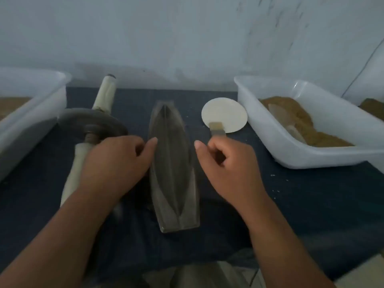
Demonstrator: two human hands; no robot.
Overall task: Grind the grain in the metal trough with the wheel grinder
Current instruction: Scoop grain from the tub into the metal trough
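- Metal trough [173, 173] lies in the middle of the dark blue surface [270, 204]. Its long side points away from the person, I think so a wheel can roll back and forth in it. It looks dark inside, and I cannot tell if grain is there.
- The wheel grinder [91, 123] lies just beside the trough on the left, not in it. So I think the grinding has not begun yet.
- The left hand [116, 163] is at the trough's left rim. Its fingers are loosely curled with nothing in them. One tip touches the rim, maybe to keep the trough still.
- The right hand [228, 171] is on the trough's other side. Its fingers pinch a small brush [217, 129]. The brush tip lies over a round white disc [224, 113] — likely it is for sweeping crumbs.
- The right tub [291, 159] holds brown meal [301, 113] and a scoop [286, 121]. The left tub [31, 125] stands on the other side. Both are close by — easy to reach, I think.
- Count: one trough, one wheel grinder, one brush, one disc, one scoop, two tubs, two hands.
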